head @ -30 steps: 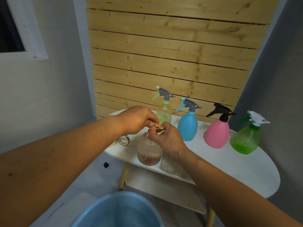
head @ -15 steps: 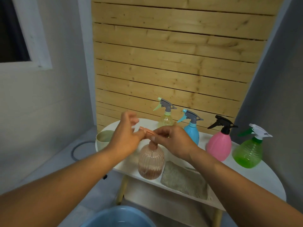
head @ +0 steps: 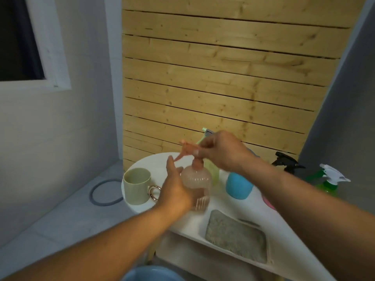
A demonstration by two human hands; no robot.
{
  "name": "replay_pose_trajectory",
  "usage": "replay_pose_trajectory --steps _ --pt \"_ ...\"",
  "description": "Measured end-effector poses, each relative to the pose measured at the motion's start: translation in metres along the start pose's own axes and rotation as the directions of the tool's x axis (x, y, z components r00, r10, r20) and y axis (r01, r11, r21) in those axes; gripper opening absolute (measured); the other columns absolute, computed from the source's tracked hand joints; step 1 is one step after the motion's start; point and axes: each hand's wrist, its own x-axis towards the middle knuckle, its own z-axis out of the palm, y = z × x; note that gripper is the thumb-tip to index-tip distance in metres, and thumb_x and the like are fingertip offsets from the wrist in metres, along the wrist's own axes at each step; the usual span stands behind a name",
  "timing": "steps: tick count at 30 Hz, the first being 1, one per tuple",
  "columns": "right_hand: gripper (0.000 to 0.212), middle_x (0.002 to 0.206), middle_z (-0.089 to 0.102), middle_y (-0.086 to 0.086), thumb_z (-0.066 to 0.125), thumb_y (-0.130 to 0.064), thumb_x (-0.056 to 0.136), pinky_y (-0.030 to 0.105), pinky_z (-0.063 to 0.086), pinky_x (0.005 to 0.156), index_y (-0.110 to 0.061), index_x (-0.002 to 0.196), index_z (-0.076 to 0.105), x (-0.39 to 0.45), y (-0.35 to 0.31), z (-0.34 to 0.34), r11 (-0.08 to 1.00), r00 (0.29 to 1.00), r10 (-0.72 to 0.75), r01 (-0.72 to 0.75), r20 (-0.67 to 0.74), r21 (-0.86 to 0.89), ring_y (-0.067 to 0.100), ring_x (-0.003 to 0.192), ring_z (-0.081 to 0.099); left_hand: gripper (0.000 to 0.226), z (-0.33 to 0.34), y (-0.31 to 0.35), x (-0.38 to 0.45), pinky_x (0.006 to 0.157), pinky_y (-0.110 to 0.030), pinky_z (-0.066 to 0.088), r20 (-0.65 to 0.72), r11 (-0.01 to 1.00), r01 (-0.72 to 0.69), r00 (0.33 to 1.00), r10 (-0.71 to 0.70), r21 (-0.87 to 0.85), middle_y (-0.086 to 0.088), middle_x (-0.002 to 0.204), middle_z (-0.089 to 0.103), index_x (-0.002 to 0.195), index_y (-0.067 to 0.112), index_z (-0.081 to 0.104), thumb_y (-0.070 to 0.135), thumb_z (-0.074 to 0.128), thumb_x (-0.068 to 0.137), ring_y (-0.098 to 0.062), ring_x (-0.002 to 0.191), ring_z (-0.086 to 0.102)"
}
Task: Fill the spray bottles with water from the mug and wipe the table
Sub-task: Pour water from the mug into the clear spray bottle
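At the round white table point(head: 142, 161), your left hand point(head: 174, 191) steadies the ribbed, translucent brown spray bottle point(head: 196, 179), fingers loosely cupped against its left side, while your right hand point(head: 221, 153) pinches the matching brown trigger head point(head: 187, 150) at the neck. Keep the body pinned upright and turn the head squarely. The pale green mug point(head: 137, 185) stands just left of the bottle; the grey cloth point(head: 235, 238) lies near, to the right.
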Motion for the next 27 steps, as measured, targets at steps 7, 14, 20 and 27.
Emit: replay_pose_trajectory --steps 7,14,20,27 --pt "0.022 0.079 0.073 -0.006 0.078 -0.046 0.084 0.041 0.051 0.091 -0.024 0.081 0.079 0.074 -0.048 -0.05 0.996 0.988 -0.094 0.094 -0.124 -0.011 0.02 0.089 0.067 0.086 -0.06 0.056 0.071 0.062 -0.012 0.052 0.048 0.996 -0.07 0.997 0.068 0.048 0.005 0.113 0.066 0.138 0.018 0.044 0.018 0.096 0.07 -0.005 0.09 0.064" --pt "0.024 0.083 0.068 -0.011 0.077 -0.048 0.084 0.038 0.04 0.098 -0.026 0.093 0.079 0.135 -0.049 -0.015 0.995 0.992 -0.072 0.063 -0.107 -0.078 0.017 0.097 0.06 0.085 -0.081 0.016 0.141 0.067 -0.022 0.051 0.114 0.983 -0.013 0.993 -0.008 0.181 0.004 0.114 0.065 0.133 0.018 0.052 0.025 0.1 0.062 -0.01 0.099 0.063" --pt "0.021 0.08 0.068 -0.012 0.081 -0.045 0.08 0.043 0.034 0.106 -0.026 0.089 0.077 0.17 -0.027 0.033 0.989 0.995 -0.074 0.064 -0.071 -0.132 0.016 0.09 0.058 0.084 -0.083 -0.03 0.177 0.078 -0.028 0.054 0.149 0.954 0.025 0.986 -0.073 0.299 0.005 0.115 0.069 0.13 0.022 0.059 0.027 0.102 0.058 -0.018 0.108 0.064" --pt "0.022 0.077 0.068 -0.008 0.081 -0.041 0.082 0.05 0.019 0.117 -0.026 0.074 0.067 0.185 -0.012 0.066 0.975 0.997 -0.072 0.076 0.024 -0.209 0.018 0.094 0.061 0.073 -0.069 -0.057 0.198 0.098 -0.04 0.054 0.2 0.883 0.016 0.972 -0.124 0.469 0.003 0.116 0.069 0.126 0.023 0.061 0.032 0.099 0.064 -0.022 0.108 0.063"
